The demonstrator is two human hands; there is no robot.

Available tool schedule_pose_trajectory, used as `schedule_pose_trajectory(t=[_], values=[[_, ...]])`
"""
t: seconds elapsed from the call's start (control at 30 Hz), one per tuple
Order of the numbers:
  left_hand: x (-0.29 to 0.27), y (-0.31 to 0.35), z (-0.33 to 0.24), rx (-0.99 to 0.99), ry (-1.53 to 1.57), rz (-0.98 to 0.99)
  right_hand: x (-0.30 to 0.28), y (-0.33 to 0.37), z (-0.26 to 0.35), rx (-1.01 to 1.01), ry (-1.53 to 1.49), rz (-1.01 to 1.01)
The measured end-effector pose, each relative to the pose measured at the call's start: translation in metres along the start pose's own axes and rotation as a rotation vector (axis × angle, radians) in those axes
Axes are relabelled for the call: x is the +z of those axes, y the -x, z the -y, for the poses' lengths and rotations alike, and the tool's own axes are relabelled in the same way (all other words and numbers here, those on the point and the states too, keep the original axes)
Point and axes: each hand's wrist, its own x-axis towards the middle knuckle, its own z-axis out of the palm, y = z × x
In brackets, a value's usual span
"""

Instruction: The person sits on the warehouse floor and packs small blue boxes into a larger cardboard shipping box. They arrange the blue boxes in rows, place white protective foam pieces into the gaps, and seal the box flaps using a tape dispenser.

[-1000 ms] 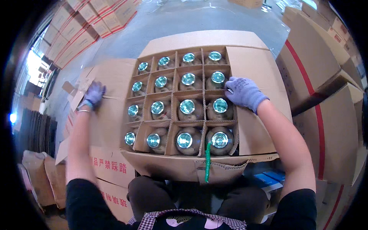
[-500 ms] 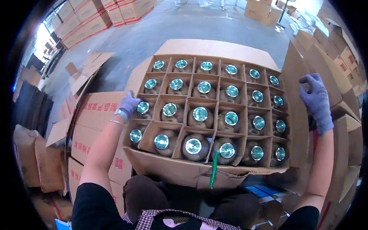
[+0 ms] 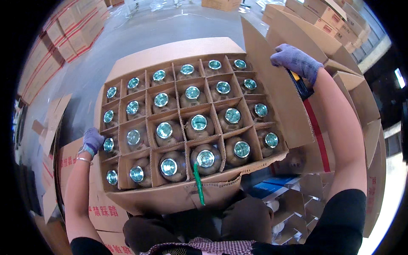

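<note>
A: As the carton lies with its top unfolded before the person, where do the bottles stand in relation to the two hands?

B: They stand between the hands, inside the carton, each in its own cell of the cardboard divider. I count six along the front edge and four rows from front to back, with shiny greenish tops.

A: And the left hand, what does it do?

B: It is in a purple glove, at the left edge of the carton, around the middle of this edge. The fingers are partly bent and seem to touch the edge; whether they grasp it, I cannot tell. The bottles are just to its right.

A: How is the right hand?

B: It is gloved too, with bent fingers, at the outer edge of the right flap, which rises from the carton's right edge. If it pinches the flap, I cannot tell. The bottle at the back right corner is to its left, apart from it. Just under the hand appears a black and yellow object; whether it is held is not clear.

A: Anything on the front edge?

B: A green strip hangs over it, near the middle.
</note>
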Motion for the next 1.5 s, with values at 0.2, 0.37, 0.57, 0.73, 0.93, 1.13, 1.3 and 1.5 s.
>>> schedule_pose_trajectory(t=[0.2, 0.37, 0.57, 0.73, 0.93, 1.13, 1.3, 1.5], values=[[-0.014, 0.009, 0.025, -0.036, 0.075, 0.001, -0.004, 0.013, 0.040, -0.134, -0.391, 0.031], [-0.010, -0.004, 0.052, -0.003, 0.052, -0.003, -0.002, 0.007, 0.065, 0.062, -0.357, 0.021], [-0.006, 0.001, 0.057, -0.083, 0.145, -0.024, -0.023, 0.030, 0.036, 0.058, -0.394, 0.011], [-0.072, -0.013, 0.017, -0.208, 0.143, 0.507, -0.031, 0.057, -0.053, 0.287, 0.517, -0.189], [-0.112, 0.003, -0.193, 0.570, 0.400, -0.237, 0.032, 0.079, -0.048, 0.426, 0.799, -0.223], [-0.020, 0.017, -0.341, 0.842, 0.170, -0.376, 0.096, 0.119, -0.046, 0.401, 0.583, -0.273], [-0.022, -0.010, -0.390, 0.408, 1.561, 0.142, 0.125, 0.119, -0.059, 0.385, 0.385, -0.366], [-0.152, 0.017, -0.501, 1.258, 1.348, -0.061, 0.202, 0.117, -0.079, 0.468, -0.049, -0.185]])
